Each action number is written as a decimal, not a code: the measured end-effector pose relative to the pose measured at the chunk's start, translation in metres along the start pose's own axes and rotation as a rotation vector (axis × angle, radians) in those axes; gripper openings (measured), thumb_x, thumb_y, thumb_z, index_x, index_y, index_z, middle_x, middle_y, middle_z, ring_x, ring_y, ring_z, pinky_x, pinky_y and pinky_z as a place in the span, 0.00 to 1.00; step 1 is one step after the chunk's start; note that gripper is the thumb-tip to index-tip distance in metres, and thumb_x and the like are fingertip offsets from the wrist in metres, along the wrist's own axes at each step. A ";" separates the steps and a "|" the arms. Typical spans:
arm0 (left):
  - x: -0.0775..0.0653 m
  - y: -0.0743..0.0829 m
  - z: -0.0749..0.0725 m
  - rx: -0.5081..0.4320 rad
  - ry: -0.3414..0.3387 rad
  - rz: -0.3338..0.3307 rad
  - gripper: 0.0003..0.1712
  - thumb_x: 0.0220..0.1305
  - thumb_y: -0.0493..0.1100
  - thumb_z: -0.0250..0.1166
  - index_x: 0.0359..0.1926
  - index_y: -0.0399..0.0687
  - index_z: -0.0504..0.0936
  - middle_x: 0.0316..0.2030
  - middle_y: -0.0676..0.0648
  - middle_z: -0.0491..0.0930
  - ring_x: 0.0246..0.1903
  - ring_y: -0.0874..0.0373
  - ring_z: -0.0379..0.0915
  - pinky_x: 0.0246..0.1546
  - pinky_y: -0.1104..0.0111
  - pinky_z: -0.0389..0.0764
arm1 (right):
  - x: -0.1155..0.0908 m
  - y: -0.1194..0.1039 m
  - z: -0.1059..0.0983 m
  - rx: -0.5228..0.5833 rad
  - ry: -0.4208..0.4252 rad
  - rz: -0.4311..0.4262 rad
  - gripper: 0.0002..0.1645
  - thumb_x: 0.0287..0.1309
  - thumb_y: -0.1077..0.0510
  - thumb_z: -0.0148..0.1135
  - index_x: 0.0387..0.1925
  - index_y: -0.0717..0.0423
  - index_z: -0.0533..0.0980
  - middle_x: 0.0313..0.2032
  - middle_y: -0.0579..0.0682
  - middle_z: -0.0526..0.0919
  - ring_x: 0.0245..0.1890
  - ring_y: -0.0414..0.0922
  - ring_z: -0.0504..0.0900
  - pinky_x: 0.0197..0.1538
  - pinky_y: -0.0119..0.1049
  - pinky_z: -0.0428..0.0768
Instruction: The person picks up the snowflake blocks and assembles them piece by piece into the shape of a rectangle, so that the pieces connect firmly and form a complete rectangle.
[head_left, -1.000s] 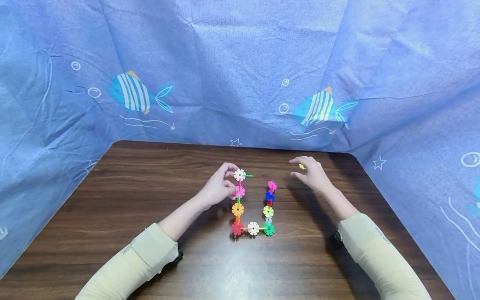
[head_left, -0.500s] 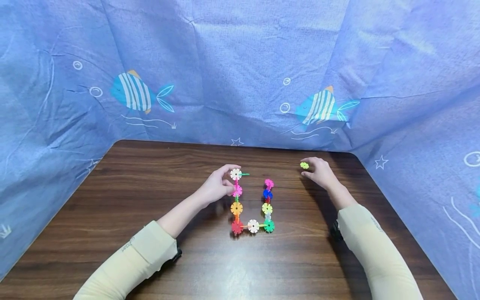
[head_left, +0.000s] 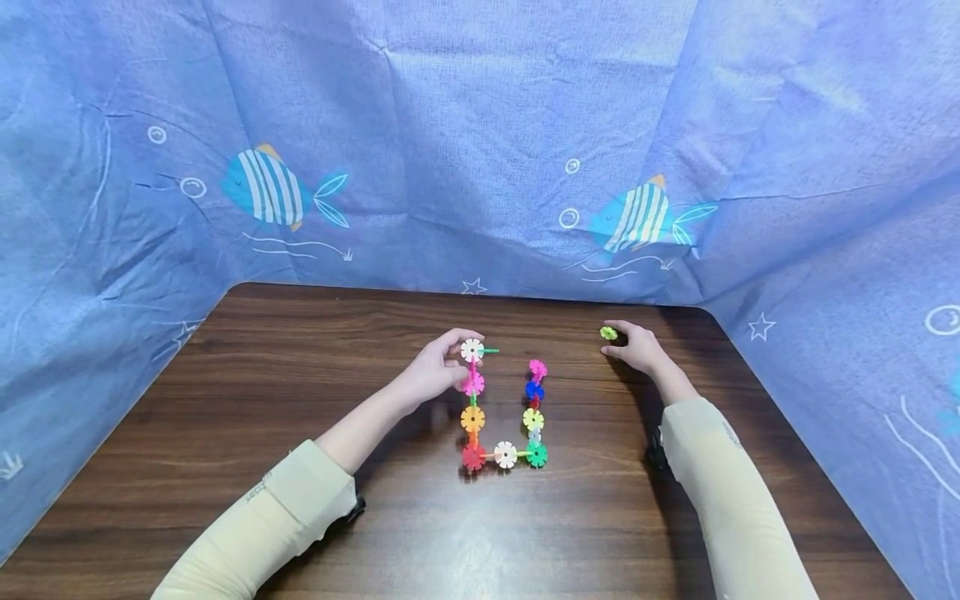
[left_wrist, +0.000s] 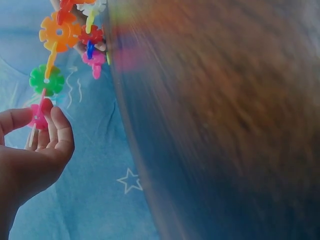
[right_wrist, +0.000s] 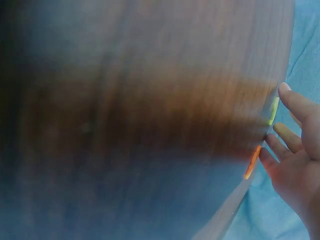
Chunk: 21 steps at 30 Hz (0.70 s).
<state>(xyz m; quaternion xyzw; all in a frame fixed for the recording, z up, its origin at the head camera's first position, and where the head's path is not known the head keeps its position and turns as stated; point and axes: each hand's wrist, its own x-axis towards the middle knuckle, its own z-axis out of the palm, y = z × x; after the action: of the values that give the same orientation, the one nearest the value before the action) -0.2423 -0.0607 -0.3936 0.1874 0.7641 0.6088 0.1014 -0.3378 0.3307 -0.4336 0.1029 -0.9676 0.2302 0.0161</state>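
My left hand pinches the pink snowflake disc in the left arm of a U-shaped chain of slotted plastic snowflake discs. A white disc with a green one jutting right tops that arm. Along the chain's bottom run a red disc, a white disc and a green disc; the right arm ends in a pink disc. At the back right, my right hand has its thumb and fingers on either side of a loose yellow disc. An orange disc lies beside its lower fingers.
Everything is on a dark wood-grain table. A blue cloth with fish prints hangs behind its far edge and along both sides.
My right hand has moved from above the yellow disc to its right and down around it. The left hand keeps its pinch on the chain, which has shifted slightly left.
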 end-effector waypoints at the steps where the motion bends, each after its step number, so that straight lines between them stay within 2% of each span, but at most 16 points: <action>1: 0.001 0.000 0.000 0.006 0.003 0.003 0.32 0.51 0.26 0.55 0.59 0.48 0.71 0.38 0.42 0.78 0.25 0.59 0.71 0.29 0.66 0.77 | 0.001 0.001 0.000 0.006 0.000 0.000 0.35 0.55 0.56 0.65 0.63 0.62 0.66 0.61 0.67 0.69 0.63 0.65 0.63 0.63 0.58 0.61; 5: 0.002 0.000 0.000 0.030 0.013 0.006 0.29 0.54 0.29 0.56 0.58 0.48 0.72 0.37 0.42 0.79 0.25 0.58 0.73 0.30 0.64 0.79 | 0.004 0.003 -0.001 0.053 0.017 -0.005 0.34 0.54 0.58 0.66 0.61 0.63 0.68 0.59 0.65 0.72 0.63 0.63 0.64 0.64 0.56 0.60; 10: 0.002 -0.001 -0.001 0.032 0.009 0.002 0.26 0.56 0.31 0.56 0.57 0.49 0.72 0.36 0.45 0.80 0.25 0.58 0.74 0.32 0.58 0.79 | 0.006 0.005 0.000 0.116 0.031 0.020 0.30 0.54 0.60 0.67 0.58 0.64 0.71 0.55 0.63 0.76 0.60 0.61 0.69 0.61 0.53 0.65; 16: 0.003 0.000 -0.001 0.012 0.004 0.003 0.22 0.61 0.32 0.55 0.57 0.48 0.72 0.38 0.42 0.81 0.26 0.59 0.74 0.35 0.51 0.79 | 0.006 0.005 0.001 0.131 0.031 0.046 0.26 0.52 0.64 0.67 0.54 0.63 0.74 0.51 0.62 0.79 0.57 0.59 0.72 0.58 0.51 0.68; 21: 0.004 -0.001 -0.002 0.017 0.006 0.013 0.25 0.58 0.30 0.58 0.57 0.46 0.73 0.38 0.37 0.80 0.26 0.59 0.72 0.31 0.63 0.78 | 0.006 0.004 0.001 0.145 0.044 0.028 0.23 0.49 0.66 0.68 0.50 0.63 0.77 0.47 0.63 0.81 0.53 0.59 0.75 0.55 0.48 0.69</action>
<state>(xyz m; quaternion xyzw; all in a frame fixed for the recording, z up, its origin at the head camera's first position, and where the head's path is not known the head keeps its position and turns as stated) -0.2465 -0.0612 -0.3940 0.1913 0.7682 0.6037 0.0938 -0.3443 0.3323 -0.4360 0.0851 -0.9491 0.3021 0.0265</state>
